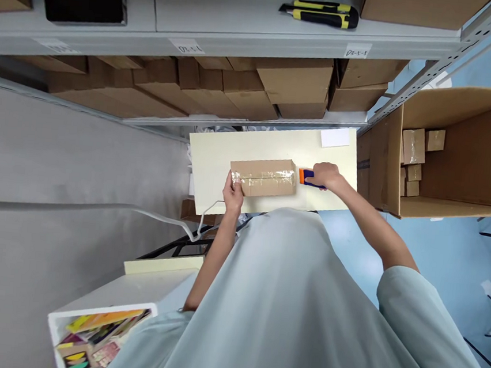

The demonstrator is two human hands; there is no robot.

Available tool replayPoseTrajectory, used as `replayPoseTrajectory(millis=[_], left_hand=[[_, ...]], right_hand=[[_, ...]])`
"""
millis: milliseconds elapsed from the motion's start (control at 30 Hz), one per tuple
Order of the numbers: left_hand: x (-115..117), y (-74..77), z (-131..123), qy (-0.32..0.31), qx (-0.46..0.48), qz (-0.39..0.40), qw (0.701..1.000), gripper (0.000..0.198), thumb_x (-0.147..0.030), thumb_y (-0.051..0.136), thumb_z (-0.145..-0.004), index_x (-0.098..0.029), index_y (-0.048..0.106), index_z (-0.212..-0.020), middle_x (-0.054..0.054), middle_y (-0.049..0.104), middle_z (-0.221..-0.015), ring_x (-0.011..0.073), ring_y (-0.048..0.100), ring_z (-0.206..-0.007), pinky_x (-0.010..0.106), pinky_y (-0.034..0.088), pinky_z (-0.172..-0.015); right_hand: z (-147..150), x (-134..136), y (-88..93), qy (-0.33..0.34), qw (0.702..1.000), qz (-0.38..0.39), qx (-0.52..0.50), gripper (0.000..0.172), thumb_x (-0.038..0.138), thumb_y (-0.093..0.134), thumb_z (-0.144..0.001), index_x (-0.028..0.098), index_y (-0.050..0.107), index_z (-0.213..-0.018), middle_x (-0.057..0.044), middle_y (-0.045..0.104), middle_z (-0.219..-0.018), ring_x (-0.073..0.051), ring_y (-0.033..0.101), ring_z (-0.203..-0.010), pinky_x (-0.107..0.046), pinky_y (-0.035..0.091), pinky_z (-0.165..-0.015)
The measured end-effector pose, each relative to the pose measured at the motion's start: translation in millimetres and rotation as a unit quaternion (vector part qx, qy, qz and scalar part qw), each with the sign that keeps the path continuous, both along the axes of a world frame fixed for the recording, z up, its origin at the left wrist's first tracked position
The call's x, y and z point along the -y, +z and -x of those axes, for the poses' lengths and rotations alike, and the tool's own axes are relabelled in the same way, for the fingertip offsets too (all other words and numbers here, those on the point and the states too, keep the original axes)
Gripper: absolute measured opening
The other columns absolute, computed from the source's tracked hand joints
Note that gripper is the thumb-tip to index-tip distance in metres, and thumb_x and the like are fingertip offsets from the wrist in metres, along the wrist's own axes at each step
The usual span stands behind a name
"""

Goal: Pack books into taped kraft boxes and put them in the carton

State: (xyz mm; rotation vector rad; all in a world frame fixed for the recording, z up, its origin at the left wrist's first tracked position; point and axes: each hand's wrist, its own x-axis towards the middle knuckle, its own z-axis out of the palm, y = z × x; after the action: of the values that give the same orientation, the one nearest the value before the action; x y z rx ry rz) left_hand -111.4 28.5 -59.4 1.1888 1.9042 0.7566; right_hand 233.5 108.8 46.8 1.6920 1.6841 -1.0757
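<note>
A long cardboard box (263,177), with shiny clear tape along its near side, lies on the cream tabletop (214,152). My left hand (233,194) grips its near left corner, thumb on the taped face and fingers at the left end. Just beyond the box's right end, my right hand (325,174) is closed around a dark blue hand tool with an orange head (304,177). The orange head points left and sits close to the box; whether it touches the table I cannot tell. A white paper (335,137) lies at the tabletop's far right.
Behind the table stands a grey metal shelf (250,40) with cardboard boxes (299,82), yellow-black utility knives (325,14) and a black phone-like slab (84,3). A large open carton (464,211) with small boxes is right. A white bin (55,325) stands lower left.
</note>
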Motion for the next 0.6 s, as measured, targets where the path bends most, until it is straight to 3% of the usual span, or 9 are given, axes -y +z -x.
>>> replayPoseTrajectory(millis=[167, 233, 300, 433, 600], left_hand=[[-0.4, 3.5, 3.0, 0.008, 0.037, -0.005, 0.999, 0.073, -0.058, 0.051, -0.108, -0.015, 0.048, -0.167, 0.018, 0.053, -0.17, 0.028, 0.05, -0.159, 0.043, 0.04, -0.133], [-0.4, 7.4, 5.6, 0.008, 0.047, -0.002, 0.999, 0.073, -0.057, 0.055, -0.106, -0.014, 0.05, -0.165, 0.021, 0.053, -0.169, 0.031, 0.052, -0.158, 0.047, 0.039, -0.134], [-2.2, 16.0, 6.0, 0.013, 0.025, -0.008, 1.0, 0.071, -0.05, 0.06, -0.104, -0.014, 0.051, -0.164, 0.022, 0.053, -0.168, 0.0336, 0.049, -0.159, 0.051, 0.035, -0.136], [-19.8, 50.3, -13.3, 0.014, -0.048, -0.102, 0.994, 0.062, -0.026, 0.062, -0.098, -0.022, 0.057, -0.159, 0.015, 0.056, -0.166, 0.032, 0.045, -0.161, 0.053, 0.03, -0.14], [-68.0, 113.4, -69.5, -0.109, 0.059, -0.247, 0.961, 0.045, -0.019, 0.05, -0.102, -0.029, 0.073, -0.14, 0.01, 0.066, -0.153, 0.0272, 0.061, -0.146, 0.047, 0.053, -0.126]], right_hand=[[39.7, 16.1, -11.9, 0.008, 0.995, -0.07, 0.065, 0.027, 0.021, 0.073, -0.096, 0.011, 0.081, -0.119, -0.027, 0.081, -0.118, -0.039, 0.077, -0.114, -0.042, 0.055, -0.087], [36.6, 22.5, -13.3, -0.002, 0.993, -0.087, 0.084, 0.028, 0.022, 0.069, -0.099, 0.011, 0.08, -0.123, -0.028, 0.08, -0.119, -0.038, 0.078, -0.115, -0.043, 0.055, -0.088], [25.3, 28.6, -9.4, -0.03, 0.99, -0.095, 0.101, 0.031, 0.034, 0.065, -0.105, 0.014, 0.079, -0.125, -0.027, 0.081, -0.12, -0.038, 0.078, -0.115, -0.043, 0.056, -0.088], [4.5, 32.7, 15.6, -0.089, 0.98, -0.137, 0.113, 0.046, 0.055, 0.056, -0.11, 0.019, 0.078, -0.126, -0.025, 0.08, -0.127, -0.037, 0.078, -0.119, -0.039, 0.057, -0.09], [12.3, 6.2, 65.9, -0.109, 0.972, -0.195, 0.068, 0.061, 0.072, 0.052, -0.107, 0.019, 0.072, -0.131, -0.024, 0.08, -0.127, -0.039, 0.077, -0.121, -0.037, 0.057, -0.087]])
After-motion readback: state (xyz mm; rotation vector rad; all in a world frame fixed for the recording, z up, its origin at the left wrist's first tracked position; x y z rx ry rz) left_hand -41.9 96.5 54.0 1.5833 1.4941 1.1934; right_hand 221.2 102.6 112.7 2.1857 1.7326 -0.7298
